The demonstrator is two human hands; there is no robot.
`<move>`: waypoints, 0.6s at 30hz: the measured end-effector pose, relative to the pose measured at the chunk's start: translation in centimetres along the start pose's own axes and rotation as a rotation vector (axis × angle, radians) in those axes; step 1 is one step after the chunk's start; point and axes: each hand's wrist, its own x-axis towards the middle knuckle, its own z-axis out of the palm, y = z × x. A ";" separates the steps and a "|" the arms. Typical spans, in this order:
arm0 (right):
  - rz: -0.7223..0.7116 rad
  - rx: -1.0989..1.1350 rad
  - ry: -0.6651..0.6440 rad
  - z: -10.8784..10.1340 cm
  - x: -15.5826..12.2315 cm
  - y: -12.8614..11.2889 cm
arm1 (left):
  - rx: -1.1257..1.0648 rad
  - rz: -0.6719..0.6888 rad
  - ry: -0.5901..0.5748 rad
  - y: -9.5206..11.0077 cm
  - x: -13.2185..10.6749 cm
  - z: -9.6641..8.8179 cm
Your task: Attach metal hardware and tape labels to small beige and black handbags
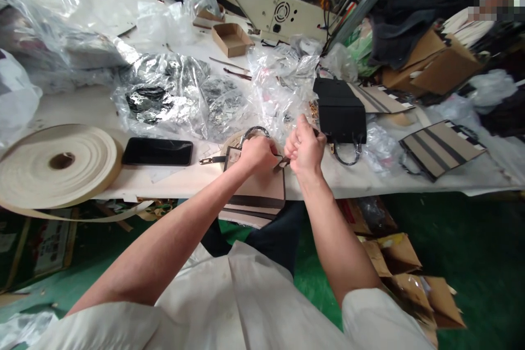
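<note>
— Two hands, mid-frame: status?
— Left hand (256, 154) fingers clamped on the beige bag (262, 188) at the counter (164, 180) edge, steadying it; right hand (304, 145) fisted tight alongside, contents unclear.

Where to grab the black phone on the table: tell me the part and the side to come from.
Best grip the black phone across its two long edges, near the middle, coming from above on the near side. It lies flat, long side running left to right; plastic bags lie close behind its far edge and the tape roll sits to its left.
</note>
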 end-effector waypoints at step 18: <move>-0.241 -0.003 0.063 0.9 -0.1 -0.9 | -0.015 0.015 -0.047 0.0 -0.2 -0.6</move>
